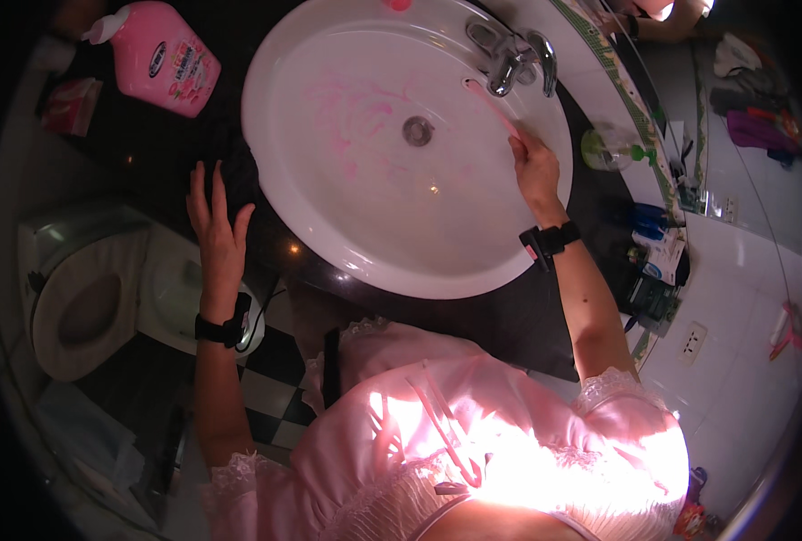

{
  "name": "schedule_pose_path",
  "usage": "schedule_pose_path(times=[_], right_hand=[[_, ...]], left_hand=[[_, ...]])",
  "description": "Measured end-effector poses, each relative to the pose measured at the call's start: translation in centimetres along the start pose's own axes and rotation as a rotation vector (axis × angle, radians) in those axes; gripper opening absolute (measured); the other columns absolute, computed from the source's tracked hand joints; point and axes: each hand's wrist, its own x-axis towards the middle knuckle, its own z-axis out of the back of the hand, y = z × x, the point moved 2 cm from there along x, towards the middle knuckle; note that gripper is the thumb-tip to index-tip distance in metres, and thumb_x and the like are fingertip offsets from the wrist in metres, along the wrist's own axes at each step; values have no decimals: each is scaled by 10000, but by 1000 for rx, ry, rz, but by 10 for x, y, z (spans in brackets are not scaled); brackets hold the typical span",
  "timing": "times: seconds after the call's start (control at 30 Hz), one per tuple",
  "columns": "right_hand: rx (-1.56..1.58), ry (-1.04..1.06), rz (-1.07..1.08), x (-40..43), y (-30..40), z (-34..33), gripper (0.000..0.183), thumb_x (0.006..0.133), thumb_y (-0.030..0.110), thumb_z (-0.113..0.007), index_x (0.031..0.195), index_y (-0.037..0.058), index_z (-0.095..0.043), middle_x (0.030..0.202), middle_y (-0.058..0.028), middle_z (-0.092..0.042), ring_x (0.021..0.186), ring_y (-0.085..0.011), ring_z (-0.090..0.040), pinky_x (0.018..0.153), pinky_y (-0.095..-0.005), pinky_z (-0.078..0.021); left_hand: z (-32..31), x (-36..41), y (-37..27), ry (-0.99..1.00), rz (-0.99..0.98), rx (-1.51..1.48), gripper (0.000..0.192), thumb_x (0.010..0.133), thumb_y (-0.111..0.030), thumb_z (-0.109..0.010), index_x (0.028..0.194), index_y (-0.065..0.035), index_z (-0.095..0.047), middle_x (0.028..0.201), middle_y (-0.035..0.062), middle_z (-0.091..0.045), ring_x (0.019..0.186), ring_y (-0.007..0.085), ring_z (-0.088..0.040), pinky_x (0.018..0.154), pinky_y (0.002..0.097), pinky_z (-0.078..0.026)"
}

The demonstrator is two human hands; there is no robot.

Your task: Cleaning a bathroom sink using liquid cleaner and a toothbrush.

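Note:
In the head view my right hand point(537, 169) grips a slim pink tool point(495, 111) over the right side of the white washbasin point(509, 274). The tool's far end, which has a dark spot, points towards the chrome faucet point(509, 61); its exact kind is unclear. Pink streaks point(367, 125) of liquid spread on the basin floor, mostly left of the metal drain point(417, 130). My left hand point(218, 209) is empty with fingers apart, at the dark countertop point(150, 176) left of the basin. Whether it touches the counter, I cannot tell.
A pink pump bottle point(164, 61) and a small pink packet point(73, 107) are on the counter's far left. Right of the basin lies a green pump bottle point(607, 150). A toilet point(90, 304) with a raised seat stands below left. A mirror point(745, 169) lines the right wall.

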Motion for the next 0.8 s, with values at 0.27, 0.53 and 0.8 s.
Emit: schedule_pose_path(times=[0.27,0.53,0.8], right_hand=[[-39,55,9,9,4,-6,176,880,158,-661,1044,96,-672,891,-149,-681,792,-386,-651,662,-463,-528],[6,-5,24,12,-2,3,166,881,176,-667,1026,95,-685,857,-142,-682,762,-380,-652,640,-448,-525],[66,1,16,18,7,-7,165,881,159,-668,1028,86,-690,858,-153,-689,758,-371,-660,662,-433,-529]], left_hand=[[1,5,-6,7,-11,13,622,956,-194,-584,1497,-96,-292,1557,162,-219,1418,374,-253,1129,494,-297],[1,1,-2,17,28,-6,624,958,-164,-581,1502,-101,-282,1565,154,-200,1421,371,-252,1127,491,-313],[0,5,-6,35,38,22,632,951,-149,-590,1500,-91,-283,1566,159,-196,1424,369,-246,1131,490,-306]])
